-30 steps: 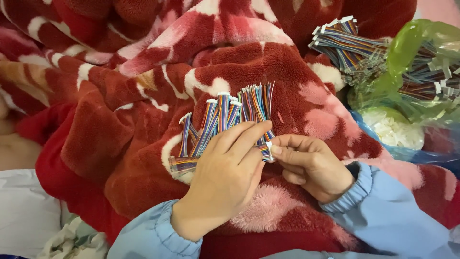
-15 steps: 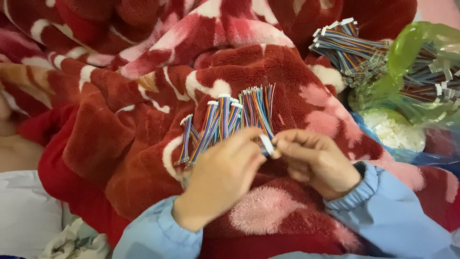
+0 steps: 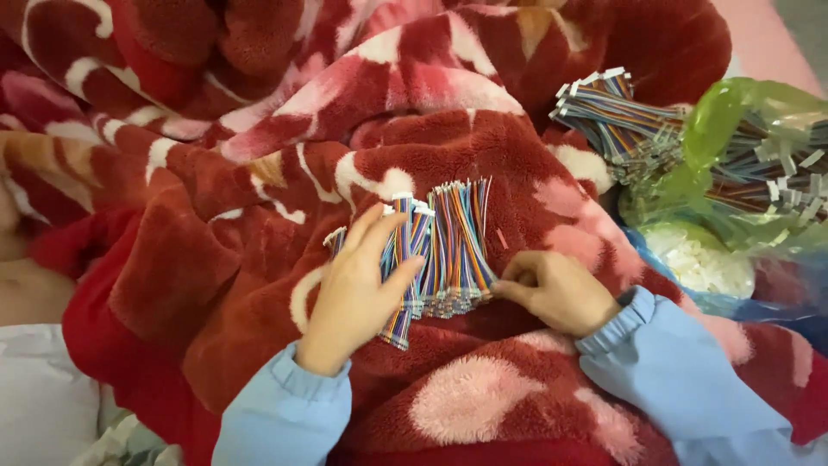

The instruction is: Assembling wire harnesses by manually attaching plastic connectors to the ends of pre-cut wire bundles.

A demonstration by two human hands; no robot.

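Resting flat on the red and white fleece blanket (image 3: 216,259), my left hand (image 3: 358,289) lies with fingers spread over the fanned bundle of multicoloured ribbon wires (image 3: 448,246), pressing it down without closing around it. My right hand (image 3: 556,293) is curled just beside the bundle's lower right end, its fingertips pinching 1 of the wire ends there (which strand, I cannot tell). The bundle sits near the middle of the blanket. Toward the blanket's upper right edge lies a second wire bundle (image 3: 608,116), touching a green plastic bag (image 3: 733,129) stuffed with more wires. Below it, a bag of small white connectors (image 3: 699,263).
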